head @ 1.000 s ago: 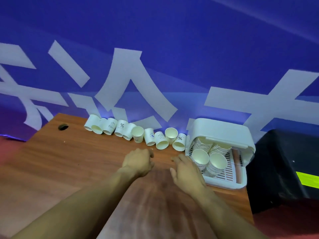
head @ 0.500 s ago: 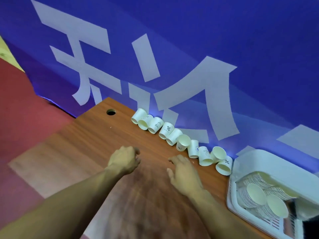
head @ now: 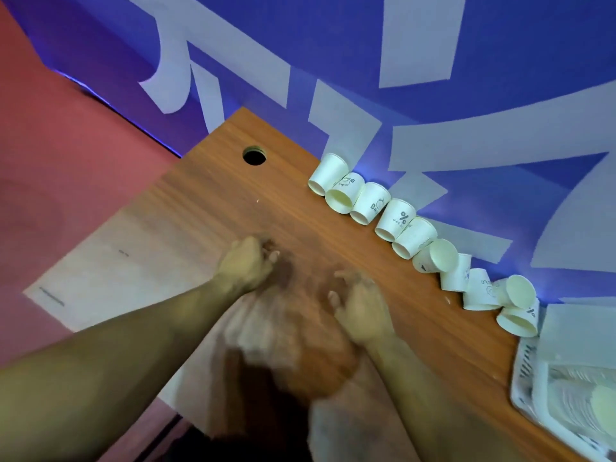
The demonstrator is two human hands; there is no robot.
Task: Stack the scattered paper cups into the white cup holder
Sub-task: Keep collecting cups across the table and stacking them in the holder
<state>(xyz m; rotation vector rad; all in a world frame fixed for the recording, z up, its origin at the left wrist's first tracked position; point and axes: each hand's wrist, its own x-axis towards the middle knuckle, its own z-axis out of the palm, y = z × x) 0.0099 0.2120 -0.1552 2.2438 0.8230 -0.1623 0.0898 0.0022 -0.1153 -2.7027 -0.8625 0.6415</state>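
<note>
Several white paper cups (head: 403, 219) lie on their sides in a row along the table's far edge, against the blue banner. The white cup holder (head: 530, 378) sits at the lower right, cut off by the frame, with stacked cups (head: 586, 405) lying inside it. My left hand (head: 246, 263) hovers over the table's middle with its fingers curled into a loose fist and nothing in it. My right hand (head: 358, 306) is beside it, blurred, fingers bent and apart, holding nothing. Both hands are well short of the cup row.
The wooden table (head: 206, 208) has a round cable hole (head: 254, 155) near its far left corner. A blue banner (head: 333, 55) with large white characters hangs right behind the cups. Red floor (head: 50, 145) lies to the left.
The view has swung left and tilted, so the cup row and holder have shifted to the right. Both hands stay over the table's middle, still empty; the left fist remains curled.
</note>
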